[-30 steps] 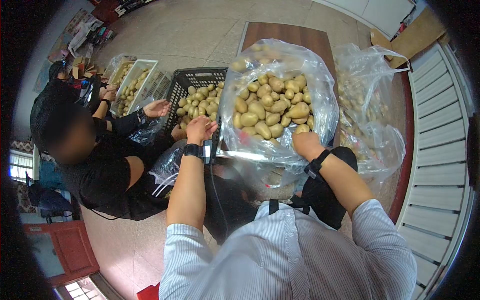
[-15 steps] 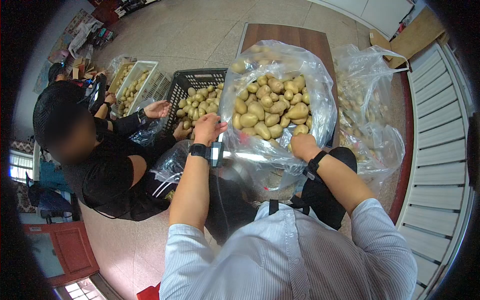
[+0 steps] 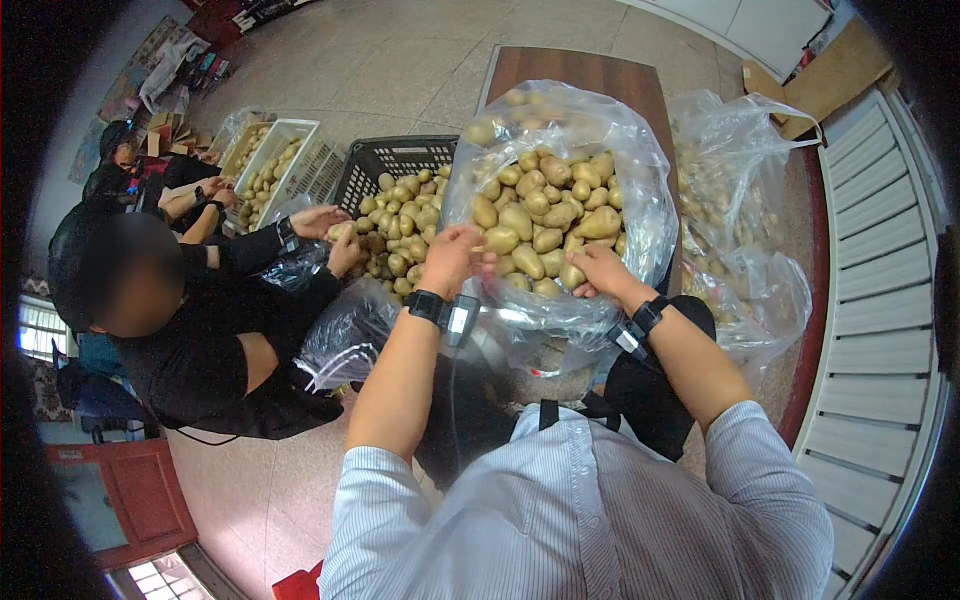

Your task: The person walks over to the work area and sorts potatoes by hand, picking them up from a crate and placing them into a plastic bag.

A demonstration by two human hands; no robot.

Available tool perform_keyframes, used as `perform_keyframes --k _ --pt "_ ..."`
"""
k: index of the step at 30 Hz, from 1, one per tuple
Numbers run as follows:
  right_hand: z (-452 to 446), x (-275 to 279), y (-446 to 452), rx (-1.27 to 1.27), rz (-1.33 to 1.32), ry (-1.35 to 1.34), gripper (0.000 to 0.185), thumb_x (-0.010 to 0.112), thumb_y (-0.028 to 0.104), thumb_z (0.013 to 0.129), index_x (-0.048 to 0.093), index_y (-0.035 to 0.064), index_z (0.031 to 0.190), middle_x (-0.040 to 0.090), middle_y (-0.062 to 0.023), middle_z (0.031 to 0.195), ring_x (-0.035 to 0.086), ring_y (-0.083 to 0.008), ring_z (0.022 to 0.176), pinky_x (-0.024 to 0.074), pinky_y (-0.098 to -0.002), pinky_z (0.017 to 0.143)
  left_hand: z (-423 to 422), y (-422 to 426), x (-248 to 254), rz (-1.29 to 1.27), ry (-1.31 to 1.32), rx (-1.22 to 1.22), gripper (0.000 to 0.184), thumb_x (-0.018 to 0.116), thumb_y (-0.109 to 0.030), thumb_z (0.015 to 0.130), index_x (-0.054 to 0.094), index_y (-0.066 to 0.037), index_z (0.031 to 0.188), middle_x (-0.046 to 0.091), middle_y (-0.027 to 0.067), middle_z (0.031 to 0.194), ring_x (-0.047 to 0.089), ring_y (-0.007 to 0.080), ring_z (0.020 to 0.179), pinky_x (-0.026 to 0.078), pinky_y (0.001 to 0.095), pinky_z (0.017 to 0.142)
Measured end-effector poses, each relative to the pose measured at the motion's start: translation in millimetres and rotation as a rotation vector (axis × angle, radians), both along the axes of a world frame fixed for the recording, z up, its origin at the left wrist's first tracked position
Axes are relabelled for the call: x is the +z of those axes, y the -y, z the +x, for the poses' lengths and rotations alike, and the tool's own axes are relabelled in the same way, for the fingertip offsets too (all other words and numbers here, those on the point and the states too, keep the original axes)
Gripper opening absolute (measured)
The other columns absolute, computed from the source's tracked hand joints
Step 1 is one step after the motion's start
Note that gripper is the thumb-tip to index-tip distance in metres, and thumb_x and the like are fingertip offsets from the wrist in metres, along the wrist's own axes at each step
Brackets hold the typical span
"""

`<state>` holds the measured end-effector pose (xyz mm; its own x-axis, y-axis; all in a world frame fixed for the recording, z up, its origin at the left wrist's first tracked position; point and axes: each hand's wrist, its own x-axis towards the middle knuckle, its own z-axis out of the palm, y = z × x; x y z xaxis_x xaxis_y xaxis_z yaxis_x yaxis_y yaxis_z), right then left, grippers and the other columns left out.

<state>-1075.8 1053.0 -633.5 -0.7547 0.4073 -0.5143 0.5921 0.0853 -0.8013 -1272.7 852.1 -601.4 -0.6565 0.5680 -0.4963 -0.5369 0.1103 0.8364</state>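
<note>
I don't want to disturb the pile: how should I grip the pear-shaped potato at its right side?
Probably from above, clasping the fat right end: the pear-shaped potato lies on its side atop the pile, top uncovered, tapering left.

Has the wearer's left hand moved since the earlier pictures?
Yes. The left hand has moved rightward, away from the black crate and to the left side of the clear plastic bag; the crate has stayed put.

A pale, finely striped shirt (image 3: 640,500), buttoned down its front, fills six o'clock, its sleeves (image 3: 765,470) ending around the elbows. Toward nine and three o'clock sit black wristbands (image 3: 427,306) with small devices (image 3: 460,321); black straps (image 3: 548,413) top the shirt.
</note>
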Motion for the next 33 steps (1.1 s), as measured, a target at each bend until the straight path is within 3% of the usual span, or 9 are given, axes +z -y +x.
perform_keyframes --k 1,4,10,18,26,28,31,33 --pt "-2 1 1 -0.114 -0.250 -0.047 0.042 0.057 0.036 0.092 0.053 -0.0004 0.112 0.065 -0.0142 0.089 0.068 -0.0215 0.075 0.0526 -0.0294 0.056 5 -2 4 -0.014 0.002 -0.072 0.033 0.055 -0.018 0.093 0.046 0.002 0.119 0.056 0.0155 0.108 0.066 0.0268 0.080 0.058 0.0360 0.064" --pt "-6 4 6 -0.171 -0.483 -0.181 0.036 0.052 0.031 0.097 0.051 0.0007 0.117 0.064 -0.0123 0.099 0.068 -0.0231 0.078 0.0533 -0.0281 0.057 19 -7 9 -0.037 0.019 -0.161 0.034 0.057 -0.023 0.094 0.047 -0.001 0.118 0.056 0.0135 0.106 0.066 0.0241 0.079 0.057 0.0356 0.064" --pt "-12 24 26 -0.232 -0.771 -0.357 0.031 0.051 0.025 0.097 0.049 0.0029 0.120 0.063 -0.0119 0.105 0.066 -0.0228 0.083 0.0550 -0.0294 0.065 31 -15 -5 -0.070 0.025 -0.351 0.036 0.057 -0.024 0.093 0.048 -0.002 0.120 0.060 0.0139 0.106 0.068 0.0268 0.079 0.058 0.0370 0.065" --pt "-24 21 39 -0.196 -0.504 -0.402 0.025 0.053 0.027 0.097 0.055 0.0085 0.113 0.064 -0.0031 0.092 0.063 -0.0099 0.071 0.0470 -0.0207 0.058 38 -19 3 0.041 0.167 -0.507 0.045 0.060 -0.027 0.093 0.043 0.001 0.124 0.058 0.0148 0.109 0.067 0.0262 0.085 0.059 0.0361 0.070" --pt "-28 25 43 -0.181 -0.324 -0.413 0.018 0.054 0.019 0.095 0.060 0.0052 0.106 0.064 -0.0010 0.093 0.062 -0.0092 0.069 0.0452 -0.0208 0.058 32 -17 0 0.086 0.190 -0.495 0.042 0.063 -0.021 0.091 0.043 -0.003 0.124 0.058 0.0115 0.108 0.065 0.0235 0.084 0.059 0.0338 0.070" --pt "-29 18 43 -0.169 -0.284 -0.423 0.017 0.054 0.016 0.095 0.062 0.0043 0.104 0.065 -0.0008 0.094 0.062 -0.0097 0.071 0.0459 -0.0211 0.059 30 -16 2 0.095 0.174 -0.367 0.042 0.064 -0.019 0.090 0.044 -0.003 0.124 0.058 0.0102 0.108 0.064 0.0217 0.083 0.059 0.0326 0.068" --pt "-28 3 35 -0.147 -0.124 -0.492 0.016 0.056 0.013 0.092 0.064 0.0025 0.101 0.066 -0.0025 0.092 0.062 -0.0112 0.073 0.0478 -0.0233 0.064 24 -15 8 0.061 0.171 -0.243 0.040 0.064 -0.016 0.090 0.045 -0.003 0.123 0.058 0.0098 0.108 0.064 0.0209 0.082 0.058 0.0320 0.066" --pt "-24 -6 26 -0.157 0.117 -0.391 0.019 0.059 0.015 0.087 0.065 0.0011 0.099 0.067 -0.0089 0.090 0.064 -0.0178 0.075 0.0500 -0.0286 0.070 20 -10 14 0.156 0.149 -0.217 0.037 0.064 -0.013 0.089 0.047 -0.002 0.120 0.059 0.0095 0.104 0.063 0.0195 0.078 0.057 0.0307 0.061"
